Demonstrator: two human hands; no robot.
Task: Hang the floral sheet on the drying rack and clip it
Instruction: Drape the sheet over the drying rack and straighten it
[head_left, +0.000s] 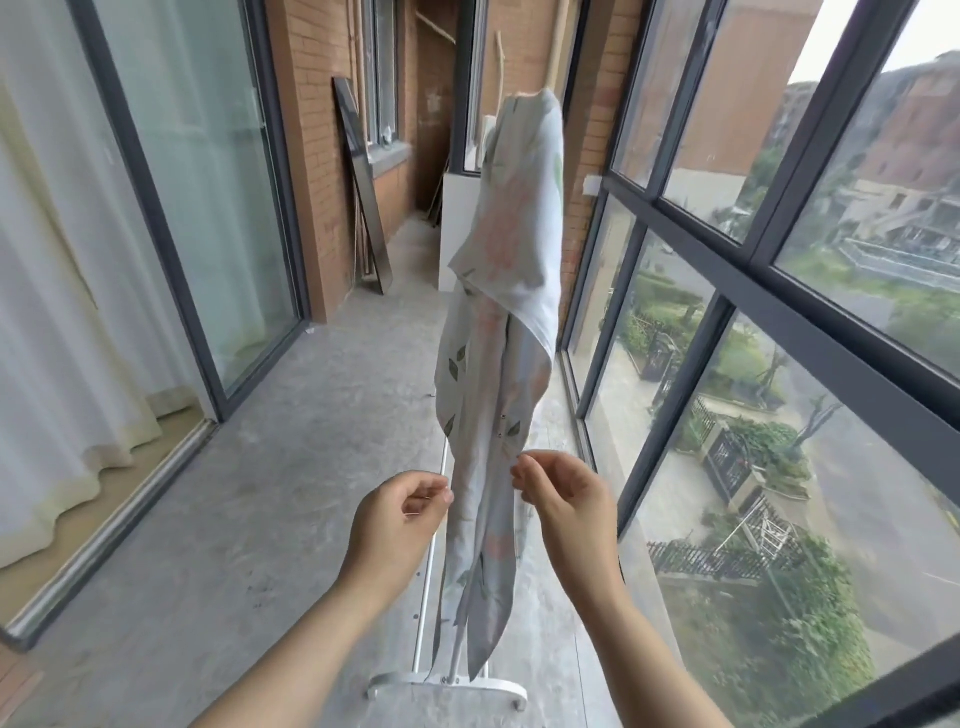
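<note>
The white drying rack (405, 682) stands on the grey concrete floor (285, 467). The floral sheet (498, 364) hangs draped over it.

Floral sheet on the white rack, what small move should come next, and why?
Probably draw the left hand and right hand apart to spread the pale floral fabric sheet: it hangs bunched on the white metal drying rack, both hands sit at its edges, and no clip shows.

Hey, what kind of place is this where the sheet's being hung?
Probably an enclosed balcony well above ground: dark-framed windows overlooking gardens, bare concrete floor, and a sliding glass door with curtains behind.
</note>
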